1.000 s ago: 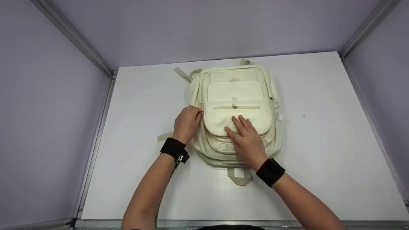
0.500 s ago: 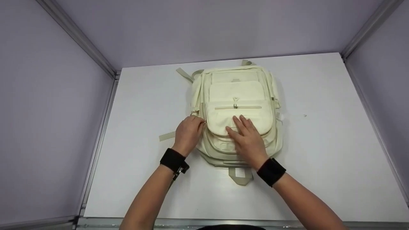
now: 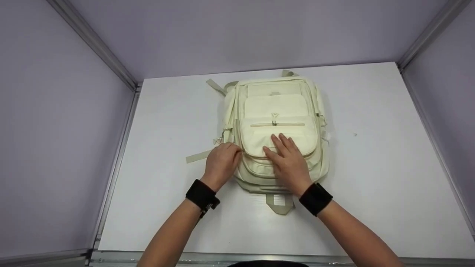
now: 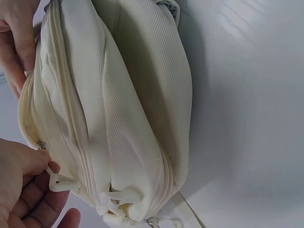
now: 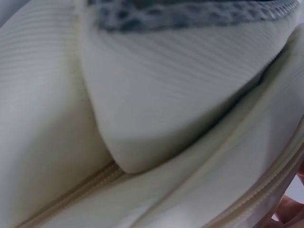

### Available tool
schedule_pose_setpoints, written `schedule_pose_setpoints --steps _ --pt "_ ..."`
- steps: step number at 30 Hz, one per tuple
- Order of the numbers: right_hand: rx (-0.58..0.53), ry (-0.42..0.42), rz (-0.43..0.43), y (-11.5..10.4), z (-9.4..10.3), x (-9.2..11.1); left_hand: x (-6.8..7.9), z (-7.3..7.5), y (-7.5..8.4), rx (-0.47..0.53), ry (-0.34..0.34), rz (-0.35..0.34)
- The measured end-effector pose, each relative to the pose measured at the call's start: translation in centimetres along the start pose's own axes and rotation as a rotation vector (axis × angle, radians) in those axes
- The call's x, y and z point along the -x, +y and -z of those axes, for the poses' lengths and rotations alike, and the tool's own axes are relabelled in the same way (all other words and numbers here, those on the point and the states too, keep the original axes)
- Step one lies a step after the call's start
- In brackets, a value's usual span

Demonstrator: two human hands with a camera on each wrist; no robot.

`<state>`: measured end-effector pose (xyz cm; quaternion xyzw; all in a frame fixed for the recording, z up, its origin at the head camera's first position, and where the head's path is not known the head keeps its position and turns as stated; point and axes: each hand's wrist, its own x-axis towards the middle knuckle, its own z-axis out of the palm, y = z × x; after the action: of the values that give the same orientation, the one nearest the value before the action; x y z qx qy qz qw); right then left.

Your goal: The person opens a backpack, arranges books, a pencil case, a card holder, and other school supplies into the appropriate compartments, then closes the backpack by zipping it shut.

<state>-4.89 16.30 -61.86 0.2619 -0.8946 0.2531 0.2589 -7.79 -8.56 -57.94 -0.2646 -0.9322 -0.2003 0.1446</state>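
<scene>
A cream backpack (image 3: 276,105) lies front side up on a white table. At the left edge of its front pocket, my left hand (image 3: 221,163) pinches a zipper pull (image 4: 61,184) between thumb and fingers; the metal slider (image 4: 42,145) shows just beyond the thumb in the left wrist view. My right hand (image 3: 291,165) rests with spread, fairly straight fingers on the lower part of the front pocket (image 3: 259,139). In the right wrist view, pale fabric and a mesh-edged side pocket (image 5: 180,85) fill most of the picture.
The white table (image 3: 378,178) extends around the bag, with grey-lilac panels (image 3: 70,148) on the sides and back. A grey strap end (image 3: 196,157) sticks out left, and a webbing loop (image 3: 280,209) points toward me. A tiny scrap (image 3: 355,134) lies to the right.
My left hand has slid down the pocket's left edge toward me with the zipper pull, uncovering small side pulls above it. The right hand stays in place on the pocket.
</scene>
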Motion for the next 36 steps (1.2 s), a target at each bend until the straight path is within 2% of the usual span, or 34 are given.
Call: schedule_pose_setpoints --steps 9,16,23,36 --pt "-0.053 -0.028 0.067 1.3 1.0 1.3 0.2 0.0 0.1 0.027 -0.019 0.030" --pt "-0.049 0.007 0.128 2.6 1.8 2.9 0.5 0.0 0.0 0.083 -0.023 0.078" --pt "-0.041 0.021 0.137 3.0 1.6 3.3 0.6 0.2 0.2 0.100 -0.043 0.111" --pt "-0.052 -0.006 0.112 3.0 1.6 3.5 1.2 0.1 2.0 0.131 -0.044 0.063"
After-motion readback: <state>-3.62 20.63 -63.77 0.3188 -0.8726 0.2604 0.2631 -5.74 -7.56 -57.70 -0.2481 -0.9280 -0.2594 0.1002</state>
